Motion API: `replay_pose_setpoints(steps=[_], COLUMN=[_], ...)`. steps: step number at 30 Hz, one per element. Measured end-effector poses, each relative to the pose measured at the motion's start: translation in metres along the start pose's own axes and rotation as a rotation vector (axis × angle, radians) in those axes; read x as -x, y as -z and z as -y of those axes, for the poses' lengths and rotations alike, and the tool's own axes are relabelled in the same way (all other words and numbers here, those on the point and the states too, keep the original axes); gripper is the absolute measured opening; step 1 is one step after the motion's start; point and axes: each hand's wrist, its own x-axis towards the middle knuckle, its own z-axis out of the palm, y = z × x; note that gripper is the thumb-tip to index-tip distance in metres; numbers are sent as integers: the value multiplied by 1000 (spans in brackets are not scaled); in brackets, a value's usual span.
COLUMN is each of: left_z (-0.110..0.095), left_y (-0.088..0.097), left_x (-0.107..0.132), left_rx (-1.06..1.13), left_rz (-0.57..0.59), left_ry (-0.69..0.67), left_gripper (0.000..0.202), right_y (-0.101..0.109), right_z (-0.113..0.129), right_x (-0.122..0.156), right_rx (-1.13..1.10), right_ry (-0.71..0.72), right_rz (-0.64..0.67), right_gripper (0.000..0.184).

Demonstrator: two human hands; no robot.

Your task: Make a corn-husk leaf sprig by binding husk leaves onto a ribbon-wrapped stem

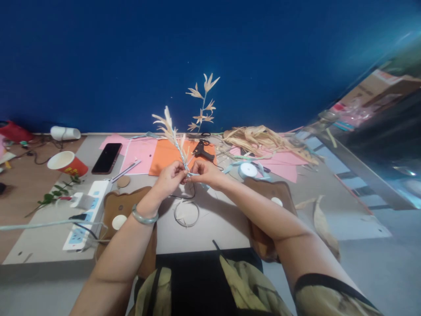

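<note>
Pinching a flower stem (181, 152) mid-frame, the left hand (171, 177) sat beside the right hand (208, 174), which seemingly gripped blue tape (194, 174); a glue gun (204, 151) lay just above, a ring (175, 218) below.

The left hand (169, 179) and right hand (208, 174) are ungloved. A smooth, pale grey-green bangle (144, 217) circles the left wrist. The top (250, 285) is mottled olive and tan, its right sleeve (324, 296) edged in black. Black cloth (195, 281) fills the middle.
</note>
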Motion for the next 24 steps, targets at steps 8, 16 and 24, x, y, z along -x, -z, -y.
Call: replay_pose_setpoints(steps=[8,16,24], left_z=[0,8,8], left_y=[0,-2,-4], left_x=[-3,-5,-4], left_rx=[57,-31,-56], left_rz=[-70,-64,-79], left_ry=[60,28,6], left_gripper=[21,17,15], right_y=[2,6,2], right_z=[-6,-16,-20], right_x=[-13,-13,-6], right_rx=[-130,-191,-196], right_ry=[-82,-94,-49], right_rz=[108,163,48], right_gripper=[39,35,32])
